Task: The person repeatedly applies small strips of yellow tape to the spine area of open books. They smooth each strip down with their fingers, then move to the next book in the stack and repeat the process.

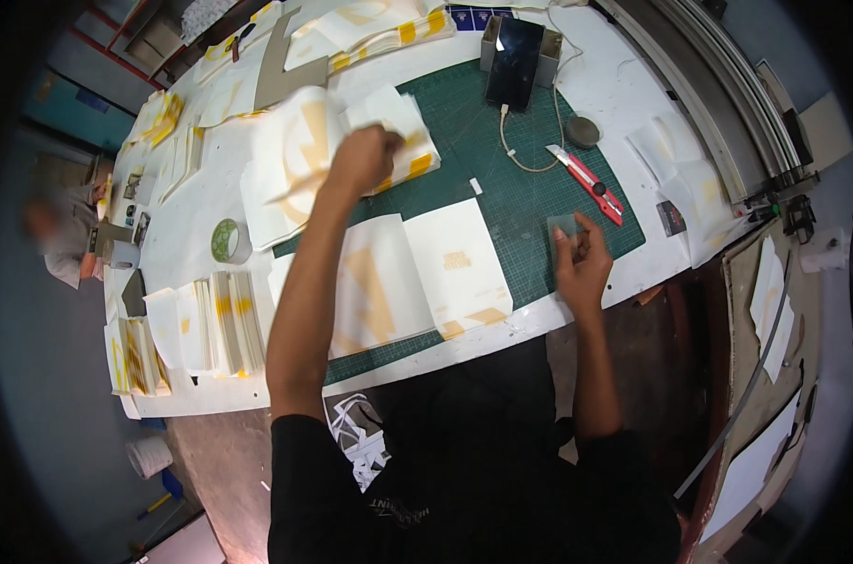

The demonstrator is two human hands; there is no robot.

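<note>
Head view: nearest, at the table's close edge, the right hand (584,261) has its thumb and fingertips closed on a small translucent piece (563,228), held up over the green cutting mat (530,193). Just left of that hand, an open folded sheet (464,268) with pale orange print lies on the mat, partly behind the left forearm. Well to the left of both hands, beside that forearm, booklets (224,324) with yellow-marked edges stand in a row, and a tape roll (240,246) with a green inside sits just beyond them. Ahead of the right hand, near its fingertips, lies a red utility knife (591,186), its blade pointing away and to the left; a round dark disc (584,132) is past it.

Farther out, the left hand (363,158) is curled and blurred over printed sheets (412,167); whether its fingers grip one I cannot tell. Large printed pages (290,155) lie just left of it. Beyond and right of this hand, a dark phone (516,61) with a white cable (512,152) leans on a grey block (549,61). Farther still, ahead of the left hand, are a grey board (276,70) and a yellow-edged stack (394,38).
</note>
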